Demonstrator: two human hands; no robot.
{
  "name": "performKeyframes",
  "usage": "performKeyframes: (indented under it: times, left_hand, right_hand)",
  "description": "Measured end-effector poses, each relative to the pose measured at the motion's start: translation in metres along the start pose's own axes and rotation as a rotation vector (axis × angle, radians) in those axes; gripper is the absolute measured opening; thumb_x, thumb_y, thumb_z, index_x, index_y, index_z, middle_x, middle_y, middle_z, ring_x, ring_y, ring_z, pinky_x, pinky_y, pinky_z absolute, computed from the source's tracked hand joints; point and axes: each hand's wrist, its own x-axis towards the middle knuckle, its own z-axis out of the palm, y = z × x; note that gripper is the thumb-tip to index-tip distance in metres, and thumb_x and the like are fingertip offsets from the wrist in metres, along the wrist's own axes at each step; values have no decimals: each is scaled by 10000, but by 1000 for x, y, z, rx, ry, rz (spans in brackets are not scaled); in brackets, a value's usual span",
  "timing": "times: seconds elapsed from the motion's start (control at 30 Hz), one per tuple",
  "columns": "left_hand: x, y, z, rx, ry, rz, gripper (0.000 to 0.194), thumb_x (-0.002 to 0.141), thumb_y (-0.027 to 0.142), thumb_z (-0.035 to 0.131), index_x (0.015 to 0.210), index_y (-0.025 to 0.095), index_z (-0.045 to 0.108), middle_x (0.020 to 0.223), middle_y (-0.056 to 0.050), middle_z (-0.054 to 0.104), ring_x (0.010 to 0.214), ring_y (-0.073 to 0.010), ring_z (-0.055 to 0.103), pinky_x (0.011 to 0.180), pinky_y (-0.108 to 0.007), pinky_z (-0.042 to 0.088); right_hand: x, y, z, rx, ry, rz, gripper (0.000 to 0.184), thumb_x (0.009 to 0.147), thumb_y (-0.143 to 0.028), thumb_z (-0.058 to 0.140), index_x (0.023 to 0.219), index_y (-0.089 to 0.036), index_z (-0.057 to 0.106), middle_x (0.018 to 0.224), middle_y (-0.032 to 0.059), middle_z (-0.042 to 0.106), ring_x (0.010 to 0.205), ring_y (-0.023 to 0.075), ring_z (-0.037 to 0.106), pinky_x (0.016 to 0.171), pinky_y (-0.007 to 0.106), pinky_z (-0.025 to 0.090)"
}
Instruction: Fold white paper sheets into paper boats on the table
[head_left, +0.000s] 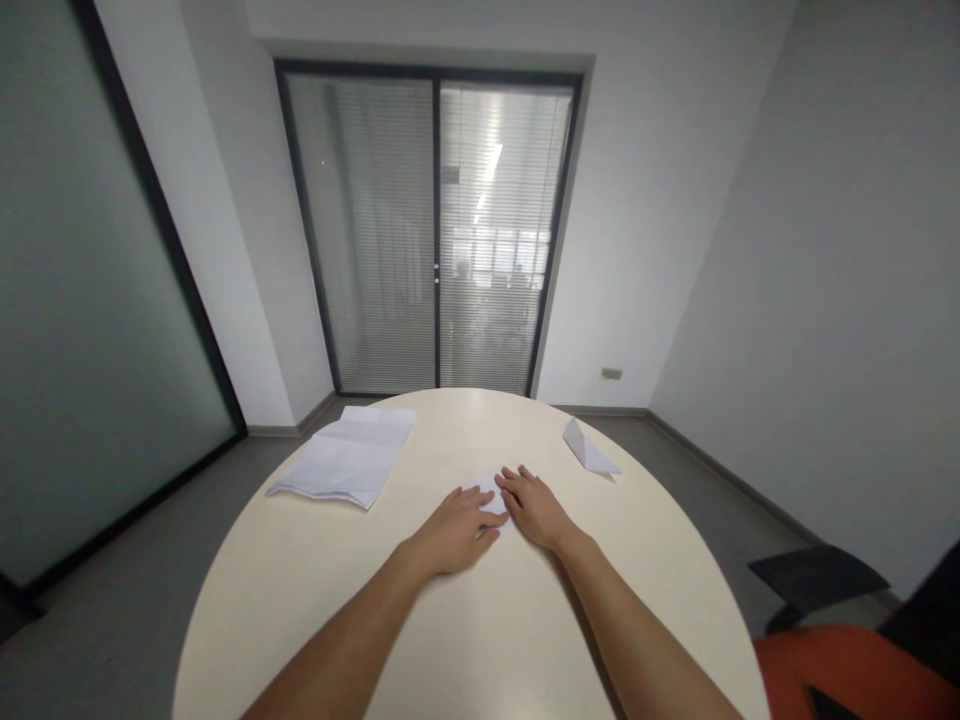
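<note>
A small white sheet of paper [491, 492] lies on the round cream table [300, 580], mostly hidden under both hands. My left hand [454, 530] rests flat on its left part, fingers stretched out and pressing down. My right hand [534, 508] lies flat on its right part, fingers also extended. The two hands almost touch at the thumbs. A folded white paper shape [589, 450] sits further right, beyond my right hand. A stack of creased white sheets [346, 458] lies at the table's far left.
An orange and black chair [847, 650] stands at the lower right beside the table. Behind the table is a glass sliding door with blinds [435, 230]. Grey floor surrounds the table; a glass wall runs along the left.
</note>
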Motion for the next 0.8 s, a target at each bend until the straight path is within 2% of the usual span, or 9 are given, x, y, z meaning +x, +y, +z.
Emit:
performKeyframes:
  times: [0.07,0.13,0.27,0.37,0.53,0.7,0.8]
  left_hand:
    - [2,1,0,-2,42,38,344,999,351,439,1244,303,676,1372,-88,598,1289,-267,518,1089,-459,386]
    - [3,1,1,-20,78,64,321,999,333,450,1158,284,725,1301,-77,643,1208,-234,568,1038,-396,434]
    - [6,-2,6,-61,131,53,277,977,289,498,1110,285,741,1221,-27,688,1141,-201,591,1018,-348,448]
    - [6,-3,8,-53,153,-14,276,962,286,516,1149,279,719,1259,-16,674,1170,-203,577,1049,-347,429]
    - [5,-4,7,-13,187,-143,319,927,306,568,1228,245,655,1284,-39,655,1196,-235,554,1042,-377,423]
    - [6,-3,5,-10,215,-242,308,906,330,587,1189,221,642,1207,-64,678,1135,-246,580,1000,-380,433]
    - [6,-2,3,-1,216,-273,300,895,345,599,1162,216,647,1193,-69,682,1128,-247,589,999,-378,437]
  right_hand:
    - [1,1,-1,27,28,-73,395,983,-272,405,1272,-169,653,1408,130,575,1372,250,465,1207,483,234]
    - [1,1,-2,67,34,-109,383,982,-268,404,1231,-157,673,1375,131,604,1351,236,491,1205,457,250]
    - [0,0,-1,126,-42,-43,403,988,-273,386,1309,-198,619,1459,104,529,1431,280,377,1164,535,295]
    - [0,0,-1,134,-86,-30,414,993,-275,380,1343,-226,594,1489,86,495,1442,296,352,1170,576,255]
    - [2,-2,-3,183,-116,-53,416,984,-263,394,1351,-264,590,1486,61,500,1445,280,350,1187,581,220]
    - [1,-5,-4,222,-127,-56,427,982,-259,389,1368,-266,572,1499,68,482,1440,248,362,1197,544,218]
    - [0,-6,-4,204,-137,-55,429,985,-281,392,1381,-255,555,1515,80,462,1451,270,340,1191,569,204]
